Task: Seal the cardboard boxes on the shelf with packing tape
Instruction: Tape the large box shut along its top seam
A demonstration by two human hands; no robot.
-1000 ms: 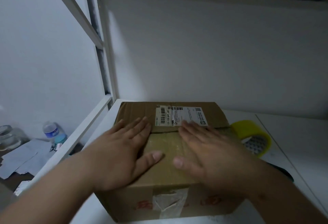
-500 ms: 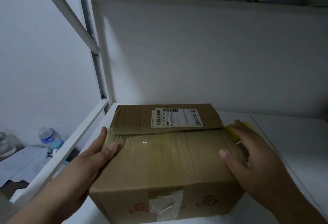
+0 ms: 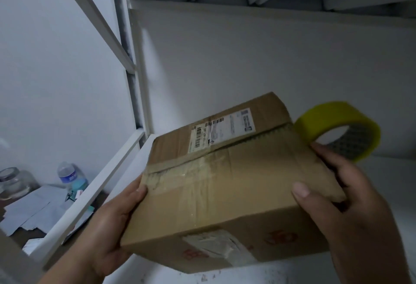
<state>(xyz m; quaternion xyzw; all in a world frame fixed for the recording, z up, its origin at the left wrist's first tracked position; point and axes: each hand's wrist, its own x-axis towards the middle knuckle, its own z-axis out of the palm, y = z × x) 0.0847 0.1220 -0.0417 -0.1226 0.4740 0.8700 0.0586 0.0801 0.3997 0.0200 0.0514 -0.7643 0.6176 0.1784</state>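
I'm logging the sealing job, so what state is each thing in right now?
cardboard box: flaps closed, top seam taped, tilted, held by both hands
left hand: grips the box's left side
right hand: grips the box's right side, thumb on top
tape roll: on edge behind the box's right corner
shipping label: stuck flat on the box top
water bottle: upright, capped

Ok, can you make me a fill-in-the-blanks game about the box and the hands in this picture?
1. The cardboard box is gripped by ____ hands, the left hand and the right hand.
2. The roll of tape is coloured ____.
3. The white shipping label is stuck on the box's ____ face.
4. The box is held ____, not level.

Missing words: two; yellow; top; tilted
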